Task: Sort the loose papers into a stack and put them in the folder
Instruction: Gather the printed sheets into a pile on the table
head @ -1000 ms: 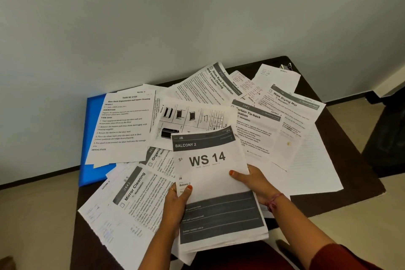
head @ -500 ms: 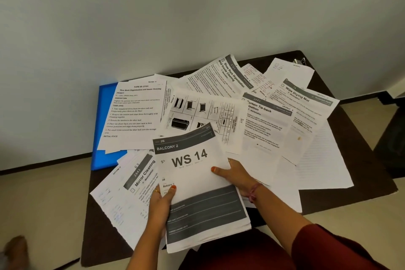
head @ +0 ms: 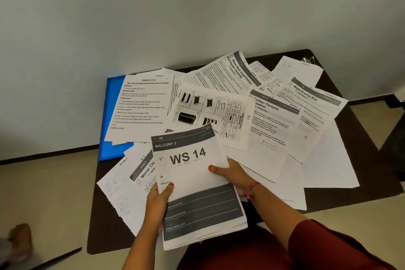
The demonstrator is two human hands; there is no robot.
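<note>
Both hands hold one stack of papers (head: 197,186) over the near edge of the dark bench (head: 361,195), its top sheet printed "BALCONY 2" and "WS 14". The left hand (head: 156,201) grips the stack's left edge, thumb curled onto the top sheet and the other fingers hidden under the stack. The right hand (head: 235,176) grips the right edge the same way — thumb laid flat across the white part of the page, the remaining fingers out of sight beneath.

Just left of the left-hand fingers, partly under the stack, lies the "Mirror Cleaning" sheet (head: 122,190), hanging over the bench's near-left edge. Beyond the fingers of both hands the loose papers spread in overlapping layers: a task sheet (head: 142,107) headed "Shoe Rack Organization and Insole Cleaning", a sheet of furniture pictures (head: 210,112), and another shoe-rack sheet (head: 225,74) tilted toward the wall. Right of the right-hand fingers are the "Curtain Tie-back" sheet (head: 269,129), the "Wipe Drying Mat" sheet (head: 313,103) and a lined page (head: 328,166).

The blue folder (head: 111,120) lies flat at the far left, well beyond the left-hand fingers — mostly covered by the task sheet, only its left strip and near corner showing.
</note>
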